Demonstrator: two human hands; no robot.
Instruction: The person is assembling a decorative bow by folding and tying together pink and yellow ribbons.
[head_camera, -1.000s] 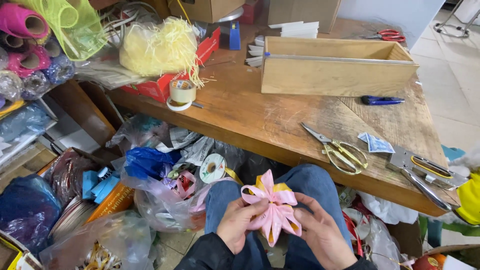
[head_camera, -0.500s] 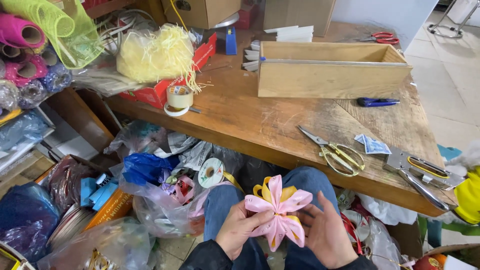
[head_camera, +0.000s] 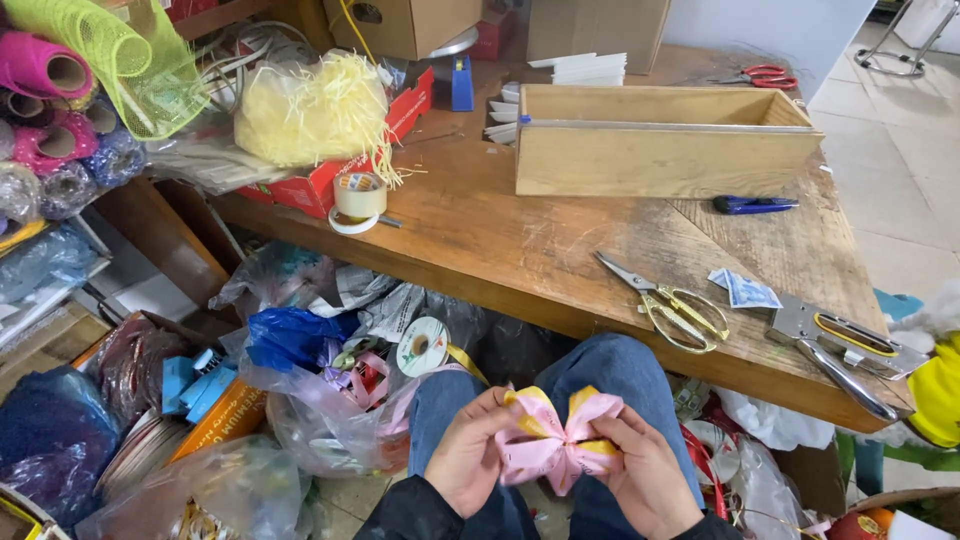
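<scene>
Mesh rolls: pink and lime-green netting rolls (head_camera: 70, 60) lay stacked at the far left, beside the desk.
Shredded paper: a pale yellow heap of paper strands (head_camera: 310, 105) sat in a red cardboard tray (head_camera: 315, 175) on the desk's left end.
Tape: a roll of clear packing tape (head_camera: 359, 194) stood just in front of the tray.
Bags: blue and clear plastic bags with ribbon spools (head_camera: 310, 370) were piled on the floor under the desk edge.
Left hand: the left hand (head_camera: 468, 455) was closed on the left side of the bow, fingers curled over its loops.
Bow: a pink and yellow looped ribbon bow (head_camera: 558, 432) was held between both hands, above the person's jeans-clad knees, below the desk's front edge.
Right hand: the right hand (head_camera: 648, 470) gripped the bow's right side, thumb pressed on its centre.
Desk: the worn wooden desk (head_camera: 520, 250) carried a long open wooden box (head_camera: 665, 140).
Scissors: gold-handled scissors (head_camera: 672, 302) lay near the front edge, well apart from the hands.
Stapler: a metal staple gun (head_camera: 845, 345) rested at the right corner.
</scene>
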